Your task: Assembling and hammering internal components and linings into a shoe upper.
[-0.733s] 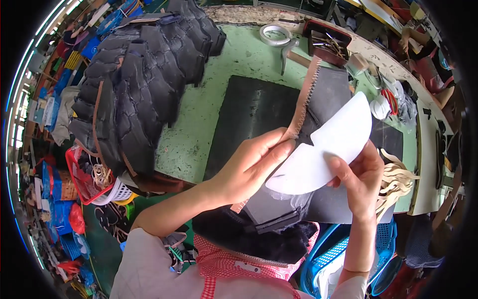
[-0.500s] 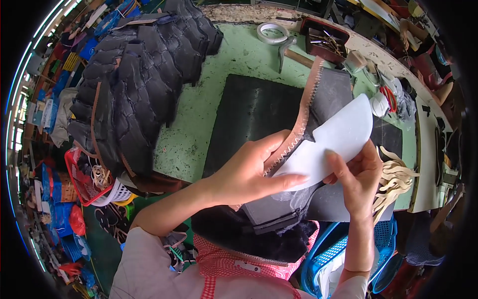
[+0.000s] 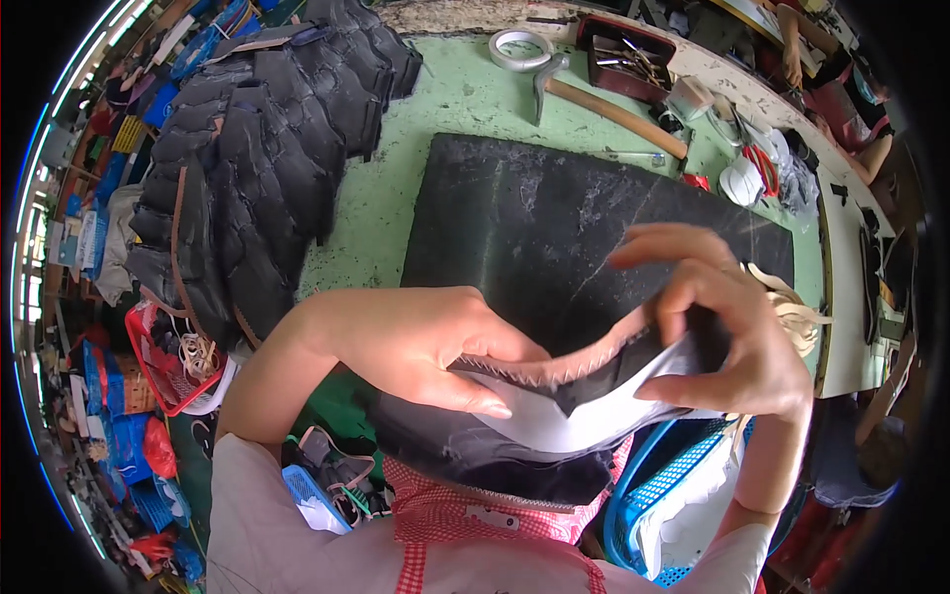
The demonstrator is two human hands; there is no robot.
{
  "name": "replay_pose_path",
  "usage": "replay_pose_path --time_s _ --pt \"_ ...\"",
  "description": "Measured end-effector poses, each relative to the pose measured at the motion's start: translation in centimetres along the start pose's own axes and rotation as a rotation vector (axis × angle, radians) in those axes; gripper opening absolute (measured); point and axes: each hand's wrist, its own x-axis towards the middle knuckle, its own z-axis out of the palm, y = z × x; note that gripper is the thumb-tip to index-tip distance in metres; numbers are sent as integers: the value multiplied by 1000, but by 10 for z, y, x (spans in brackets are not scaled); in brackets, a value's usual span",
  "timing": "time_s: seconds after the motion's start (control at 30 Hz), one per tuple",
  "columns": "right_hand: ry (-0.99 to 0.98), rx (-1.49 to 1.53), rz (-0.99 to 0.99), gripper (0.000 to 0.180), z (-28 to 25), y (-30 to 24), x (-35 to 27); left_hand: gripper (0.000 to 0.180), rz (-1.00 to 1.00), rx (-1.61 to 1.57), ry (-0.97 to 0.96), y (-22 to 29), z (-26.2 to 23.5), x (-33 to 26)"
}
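Note:
Between my hands, above my lap, is a curved black leather-like piece (image 3: 641, 352) with a brown zigzag-stitched edge strip (image 3: 584, 364). A white stiff sheet (image 3: 544, 433) lies bent along its inner side. My left hand (image 3: 421, 342) pinches the left part, thumb on the white sheet and fingers behind the strip. At the other end, my right hand (image 3: 732, 332) curls over the edge, its thumb against the sheet and some fingers raised. Another black piece (image 3: 569, 483) with a stitched rim rests on my lap, over a red checked apron (image 3: 455, 505).
A dark slab (image 3: 544, 218) lies on the green table (image 3: 445, 89). Black pieces are heaped (image 3: 267, 168) at left. Farther back are a hammer (image 3: 618, 119), tape roll (image 3: 521, 49) and tool box (image 3: 628, 57). Beige strips (image 3: 792, 317) lie at right, above a blue basket (image 3: 633, 500).
Both hands have brought the piece down and nearer to me, off the slab. Its upright end has swung down, and the white sheet now curves along the piece. The hammer handle has come into view.

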Motion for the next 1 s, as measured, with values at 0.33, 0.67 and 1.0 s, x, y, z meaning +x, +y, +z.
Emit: replay_pose_path --time_s 0.33,0.67,1.0 --pt "-245 264 447 32 11 -9 -14 26 -285 380 87 19 13 27" --pt "-182 425 513 19 36 -5 -14 24 -305 335 142 7 14 30" --pt "535 -708 -185 26 41 12 -17 27 -98 968 525 1 5 35"
